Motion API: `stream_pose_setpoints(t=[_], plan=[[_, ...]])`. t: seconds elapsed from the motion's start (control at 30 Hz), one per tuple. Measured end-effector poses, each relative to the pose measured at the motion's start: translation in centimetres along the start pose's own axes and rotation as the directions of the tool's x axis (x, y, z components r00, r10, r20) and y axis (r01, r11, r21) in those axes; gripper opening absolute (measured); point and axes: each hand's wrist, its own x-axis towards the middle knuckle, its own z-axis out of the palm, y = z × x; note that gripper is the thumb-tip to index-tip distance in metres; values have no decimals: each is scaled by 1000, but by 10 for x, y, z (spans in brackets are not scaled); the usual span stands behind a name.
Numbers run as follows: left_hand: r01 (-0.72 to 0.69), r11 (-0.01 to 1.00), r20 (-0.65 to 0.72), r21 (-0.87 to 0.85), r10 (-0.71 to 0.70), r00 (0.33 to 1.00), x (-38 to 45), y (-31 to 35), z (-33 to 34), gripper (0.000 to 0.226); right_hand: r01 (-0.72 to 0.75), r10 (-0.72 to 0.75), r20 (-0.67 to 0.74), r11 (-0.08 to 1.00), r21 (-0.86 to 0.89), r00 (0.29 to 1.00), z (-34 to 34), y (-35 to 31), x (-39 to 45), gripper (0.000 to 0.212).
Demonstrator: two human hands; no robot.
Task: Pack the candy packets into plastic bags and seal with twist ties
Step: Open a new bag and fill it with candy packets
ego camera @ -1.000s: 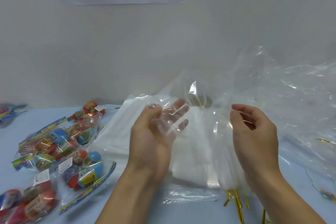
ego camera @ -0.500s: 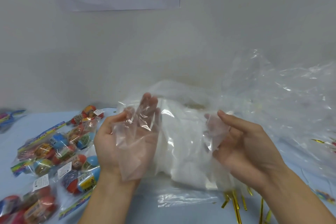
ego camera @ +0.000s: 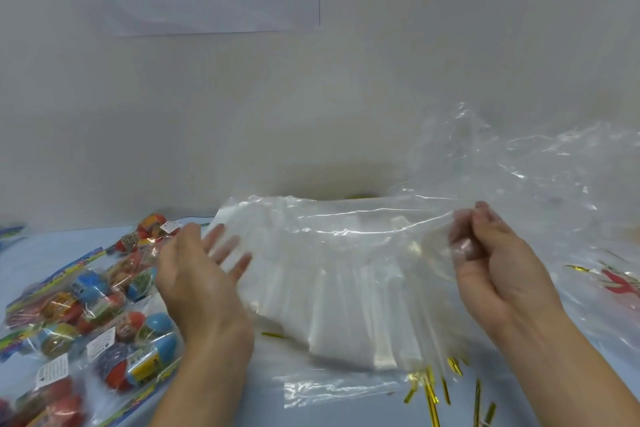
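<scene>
I see my hands holding a clear bag (ego camera: 346, 253) stretched wide between them, lifted above the table (ego camera: 41, 253) in front of the wall. The bag is thin, glossy film, wrinkled into long folds, with a milky white stack of more bags (ego camera: 346, 322) showing through it from below. My left hand (ego camera: 201, 284) has its fingers straight and spread, the tips behind the film at the bag's left edge; whether the thumb pins the film I cannot tell. My right hand (ego camera: 491, 263) has its fingers curled in, pinching a bunched bit of the bag's right edge. Candy packets (ego camera: 86, 315) lie in a heap on the table to the left, bright egg-shaped sweets in clear wrappers with labels. Gold ties (ego camera: 436, 388) lie scattered near the stack's front edge. More crumpled film (ego camera: 536, 166) rises at the right. A white sign (ego camera: 207, 10) with a green bar hangs on the wall.
</scene>
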Motion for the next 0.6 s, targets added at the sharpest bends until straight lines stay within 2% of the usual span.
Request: stream_pose_setpoints(t=[0.07, 0.13, 0.17, 0.23, 0.3, 0.33, 0.4, 0.5, 0.6], plan=[[-224, 967, 43, 123, 221, 974, -5, -3, 3, 11, 51, -52, -33, 998, -27, 998, -1, 0, 0, 13], [-415, 883, 212, 222, 371, 904, -14, -7, 8, 16, 59, -58, 8, 991, -124, 998, 1, 7, -5, 14], [-470, 847, 328, 248, 383, 863, -19, -9, 11, 18, 72, -65, 44, 976, -204, 997, 2, 13, -10, 10], [-504, 816, 559, 282, 287, 778, -30, -16, 17, 17, 166, -113, 145, 882, -441, 983, 7, 30, -23, 6], [-466, 819, 725, 334, 93, 683, -40, -23, 19, 9, 269, -124, 268, 740, -617, 955, 10, 47, -35, 14], [-437, 826, 774, 357, 1, 633, -43, -26, 19, 8, 284, -97, 308, 706, -649, 946, 11, 54, -39, 17], [-403, 836, 821, 371, -93, 564, -41, -28, 16, 12, 258, -28, 336, 702, -664, 941, 11, 60, -44, 29], [-333, 866, 805, 372, -123, 580, -34, -22, 11, 6, 247, 50, 395, 707, -663, 917, 12, 55, -44, 42], [-330, 854, 735, 401, -86, 672, -32, -16, 11, 18, 280, 63, 414, 644, -712, 908, 13, 50, -41, 51]])
